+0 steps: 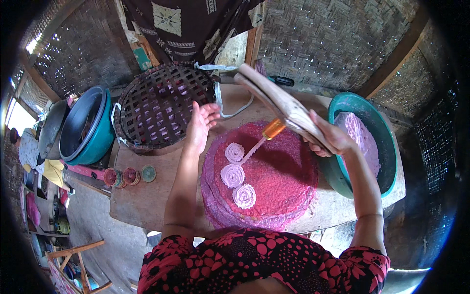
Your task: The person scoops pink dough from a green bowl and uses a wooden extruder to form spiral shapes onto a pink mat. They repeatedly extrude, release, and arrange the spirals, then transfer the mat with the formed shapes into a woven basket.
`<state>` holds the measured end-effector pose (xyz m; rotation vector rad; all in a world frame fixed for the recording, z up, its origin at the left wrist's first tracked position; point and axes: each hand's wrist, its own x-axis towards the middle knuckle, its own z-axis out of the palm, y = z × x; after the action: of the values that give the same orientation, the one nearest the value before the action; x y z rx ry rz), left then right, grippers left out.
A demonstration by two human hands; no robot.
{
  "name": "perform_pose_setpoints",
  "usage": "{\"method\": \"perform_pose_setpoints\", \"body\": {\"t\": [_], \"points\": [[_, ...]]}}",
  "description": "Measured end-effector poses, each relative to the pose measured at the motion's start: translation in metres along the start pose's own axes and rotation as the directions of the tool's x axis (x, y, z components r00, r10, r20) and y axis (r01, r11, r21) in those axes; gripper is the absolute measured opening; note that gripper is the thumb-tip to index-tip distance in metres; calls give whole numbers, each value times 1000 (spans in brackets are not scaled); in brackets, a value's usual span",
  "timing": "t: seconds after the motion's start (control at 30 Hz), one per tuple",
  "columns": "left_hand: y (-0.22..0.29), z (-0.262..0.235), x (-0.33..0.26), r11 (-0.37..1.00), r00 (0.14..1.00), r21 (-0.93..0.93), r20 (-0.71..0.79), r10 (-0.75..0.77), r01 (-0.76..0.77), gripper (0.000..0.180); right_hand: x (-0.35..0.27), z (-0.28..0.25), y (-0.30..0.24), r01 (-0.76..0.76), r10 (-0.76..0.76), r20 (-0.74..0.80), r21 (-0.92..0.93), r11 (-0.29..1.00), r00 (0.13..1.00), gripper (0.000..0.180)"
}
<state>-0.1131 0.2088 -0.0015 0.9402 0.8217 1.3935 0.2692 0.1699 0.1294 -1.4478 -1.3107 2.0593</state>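
My right hand point(333, 137) is wrapped round the ends of a wooden hand press point(293, 110), two long bars lying close together. An orange metallic cylinder point(273, 129) projects from the press, tilted down toward the left. Out of it runs a pale pink dough strand point(254, 150), reaching down to the coiled rosettes. Three pink dough rosettes point(232, 175) form a line on the left part of a round, red-pink mat point(279, 186). My left hand point(200, 125) is raised beside the mat, fingers apart and holding nothing.
A teal basin point(389, 166) with pink dough point(360, 139) stands right. Behind my left hand lies a dark lattice basket point(159, 105). Small stacks of round woven discs point(131, 175) sit on the wooden table point(161, 206). Tubs point(100, 134) stand left; a person point(36, 152) is farther off.
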Motion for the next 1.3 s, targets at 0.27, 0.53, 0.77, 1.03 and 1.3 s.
{"method": "perform_pose_setpoints", "body": {"t": [0.27, 0.53, 0.77, 1.03, 1.3], "points": [[-23, 31, -9, 692, 986, 718, 157, -58, -73, 74, 57, 25, -1, 52, -75, -124, -185, 981, 989, 73], [-45, 53, 1, 845, 995, 534, 74, -64, 14, 73, 50, 30, -4, 87, -93, -52, -99, 991, 994, 74], [-59, 38, 6, 720, 991, 681, 68, 119, -133, 67, 63, 24, 4, 119, -149, -192, -159, 980, 970, 72], [-64, 11, -50, 496, 953, 856, -8, 302, -150, 62, 56, 13, 3, 180, -187, -232, -52, 982, 955, 71], [-85, 5, -114, 250, 983, 968, -49, 176, 3, 49, 56, 13, 7, 196, -200, -229, -39, 980, 953, 73]]}}
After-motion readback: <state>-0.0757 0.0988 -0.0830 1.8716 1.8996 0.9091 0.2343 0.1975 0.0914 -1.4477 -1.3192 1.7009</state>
